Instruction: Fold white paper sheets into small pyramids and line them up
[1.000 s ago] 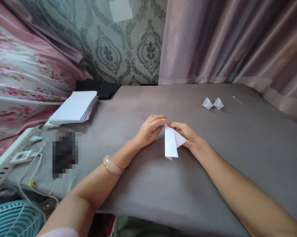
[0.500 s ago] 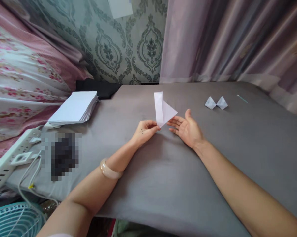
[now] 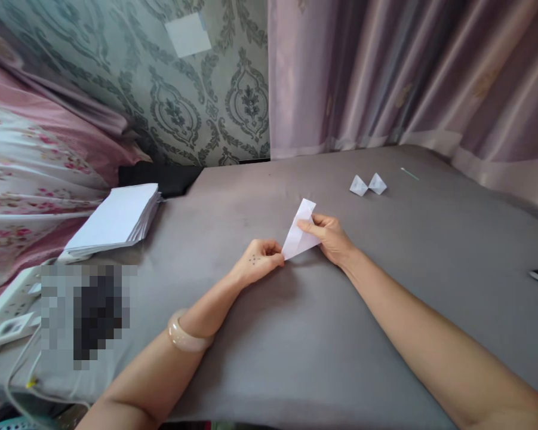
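Observation:
A folded sheet of white paper (image 3: 299, 240) is held up over the grey cloth, tilted, with its lower tip toward the left. My left hand (image 3: 258, 263) pinches that lower corner between thumb and fingers. On the paper's right side my right hand (image 3: 330, 237) grips it, the thumb lying across the front face and the fingers partly hidden behind. Farther back to the right stand two small folded paper shapes (image 3: 368, 185), side by side and pointed on top.
A stack of white paper (image 3: 116, 218) lies at the left, before a black flat item (image 3: 161, 178). A power strip (image 3: 9, 316) with cables is at the left edge. A thin stick (image 3: 409, 174) lies at the far right of the grey cloth (image 3: 412, 251). Curtains hang behind.
My right hand has gone from open beside the paper to gripping its right side. The paper has tilted rightward and come lower. The view has turned to the right.

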Demonstrator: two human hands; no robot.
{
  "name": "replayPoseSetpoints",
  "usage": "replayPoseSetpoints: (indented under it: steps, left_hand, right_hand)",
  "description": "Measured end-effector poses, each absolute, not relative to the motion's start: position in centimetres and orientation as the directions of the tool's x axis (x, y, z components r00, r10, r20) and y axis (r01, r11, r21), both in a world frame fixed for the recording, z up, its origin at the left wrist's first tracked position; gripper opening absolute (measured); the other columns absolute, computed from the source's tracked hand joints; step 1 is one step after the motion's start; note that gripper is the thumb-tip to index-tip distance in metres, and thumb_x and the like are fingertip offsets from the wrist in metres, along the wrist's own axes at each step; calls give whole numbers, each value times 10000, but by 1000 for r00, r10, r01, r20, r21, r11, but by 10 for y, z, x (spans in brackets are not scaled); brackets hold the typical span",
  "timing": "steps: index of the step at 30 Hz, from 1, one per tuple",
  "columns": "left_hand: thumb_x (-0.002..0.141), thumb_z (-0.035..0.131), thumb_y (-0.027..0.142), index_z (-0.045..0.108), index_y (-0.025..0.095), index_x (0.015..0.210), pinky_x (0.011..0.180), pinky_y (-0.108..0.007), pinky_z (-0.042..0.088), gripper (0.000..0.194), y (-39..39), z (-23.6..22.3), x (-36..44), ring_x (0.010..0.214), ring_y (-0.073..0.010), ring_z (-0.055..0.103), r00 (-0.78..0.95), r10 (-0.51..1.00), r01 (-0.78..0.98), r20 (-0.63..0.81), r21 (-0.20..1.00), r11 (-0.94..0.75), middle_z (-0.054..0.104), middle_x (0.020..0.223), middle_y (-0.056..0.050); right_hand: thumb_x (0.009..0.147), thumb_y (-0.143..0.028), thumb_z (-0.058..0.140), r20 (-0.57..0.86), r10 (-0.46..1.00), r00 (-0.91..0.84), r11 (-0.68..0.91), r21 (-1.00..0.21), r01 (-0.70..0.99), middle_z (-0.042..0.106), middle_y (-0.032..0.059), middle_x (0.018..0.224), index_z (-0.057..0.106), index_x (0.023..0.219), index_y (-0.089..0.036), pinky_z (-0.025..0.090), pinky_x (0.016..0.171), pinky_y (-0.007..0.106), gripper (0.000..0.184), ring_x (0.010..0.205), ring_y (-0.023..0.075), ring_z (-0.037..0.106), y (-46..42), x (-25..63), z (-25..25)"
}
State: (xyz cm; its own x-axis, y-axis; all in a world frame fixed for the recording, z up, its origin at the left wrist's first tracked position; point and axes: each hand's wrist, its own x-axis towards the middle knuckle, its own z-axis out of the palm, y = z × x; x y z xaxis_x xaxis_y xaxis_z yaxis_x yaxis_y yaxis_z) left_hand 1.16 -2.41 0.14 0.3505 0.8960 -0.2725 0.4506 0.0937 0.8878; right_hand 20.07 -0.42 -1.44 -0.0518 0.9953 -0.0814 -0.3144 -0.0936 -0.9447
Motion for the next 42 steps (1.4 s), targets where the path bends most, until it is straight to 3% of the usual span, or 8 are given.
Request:
replayPoseSetpoints:
  steps: [4, 8, 14, 18, 22, 32, 36, 42]
  left_hand:
    - [675, 602, 312, 619, 137, 745, 415, -189, 247, 189, -26, 7, 12, 418, -38, 365, 433, 832, 384, -348, 906, 179, 639, 677, 0]
    - [715, 636, 388, 654, 131, 788, 405, -188, 254, 268, -25, 4, 9, 405, -29, 356, 534, 791, 339, -298, 933, 122, 651, 724, -16]
    - [719, 631, 293, 657, 130, 734, 457, -188, 308, 165, -24, 0, 10, 487, -74, 443, 426, 880, 325, -213, 943, 71, 600, 628, 5]
    - [710, 641, 191, 697, 142, 881, 668, -231, 451, 186, -26, 6, 12, 737, -136, 597, 313, 950, 58, 22, 997, -43, 682, 834, -34]
    - [783, 683, 277, 710, 175, 936, 831, -256, 455, 186, -26, 10, 14, 908, -145, 603, 27, 967, -246, 255, 939, -241, 696, 941, -52]
    - [722, 757, 333, 708, 167, 754, 650, -231, 426, 176, -36, 27, 19, 642, -83, 510, -62, 971, -366, 230, 900, -237, 633, 701, 4]
    - [742, 728, 350, 668, 157, 739, 639, -233, 427, 202, -38, 29, 19, 639, -89, 510, -141, 970, -336, 196, 913, -233, 621, 702, 0]
    - [765, 702, 347, 603, 169, 776, 646, -217, 430, 204, -40, 27, 22, 657, -87, 523, -204, 965, -349, 162, 909, -227, 602, 733, 11]
  right_hand:
    - [567, -389, 826, -70, 997, -26, -74, -950, -303, 715, 17, 728, 732, 750, -178, 465, 627, 286, 295, 616, 137, 593, -5, 200, -13]
    - [585, -405, 814, -20, 999, -26, -26, -966, -256, 731, 26, 787, 734, 775, -182, 479, 634, 287, 304, 639, 139, 604, -6, 201, -7]
    - [640, -416, 777, 69, 997, -28, 65, -991, -116, 723, 24, 802, 732, 801, -185, 481, 635, 297, 286, 655, 157, 609, -12, 198, 12]
    - [714, -392, 724, 159, 987, -25, 160, -984, 79, 703, 6, 771, 724, 809, -192, 457, 625, 276, 222, 663, 155, 596, -21, 191, 31]
    - [769, -379, 675, 197, 978, -67, 208, -940, 269, 696, 0, 761, 723, 834, -193, 445, 640, 269, 203, 705, 169, 603, -33, 182, 44]
    - [824, -370, 627, 218, 957, -194, 280, -870, 406, 701, 3, 815, 701, 893, -221, 469, 691, 290, 180, 763, 187, 635, -44, 165, 43]
    - [813, -399, 649, 377, 925, -45, 359, -831, 426, 698, 57, 966, 605, 1071, -228, 503, 714, 316, 313, 826, 192, 646, -49, 159, 40]
    - [862, -345, 597, 561, 826, -49, 459, -620, 636, 662, 30, 877, 534, 1036, -244, 508, 671, 320, 211, 704, 161, 629, -63, 148, 35]
